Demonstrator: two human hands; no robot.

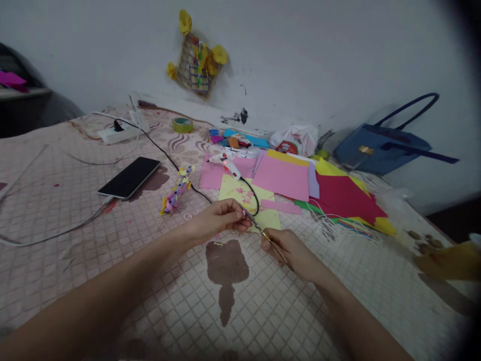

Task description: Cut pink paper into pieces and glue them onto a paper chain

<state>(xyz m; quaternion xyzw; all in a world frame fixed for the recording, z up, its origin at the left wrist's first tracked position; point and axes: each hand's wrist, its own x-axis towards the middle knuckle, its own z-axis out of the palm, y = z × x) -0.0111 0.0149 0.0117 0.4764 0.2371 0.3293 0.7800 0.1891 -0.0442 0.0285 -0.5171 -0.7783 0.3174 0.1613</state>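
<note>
My left hand [227, 219] is closed in a pinch on a small piece of pink paper [244, 213], only a bit of which shows between the fingertips. My right hand [287, 248] grips a slim pair of scissors [256, 225], its metal blades pointing up and left to the left fingertips. Just behind the hands, pale yellow paper [268, 219] lies under pink scraps. A white glue gun [230, 164] rests above it, its black cord curling down. To the left of my hands lies a stick-like craft piece [177, 191] covered in purple, pink and yellow paper bits.
A phone [130, 177] with a white cable lies at left, near a power strip [122, 131] and green tape [182, 125]. Coloured paper sheets [343, 195], white string [326, 228] and a blue handbag [381, 145] are at right. A woven decoration [197, 62] hangs on the wall.
</note>
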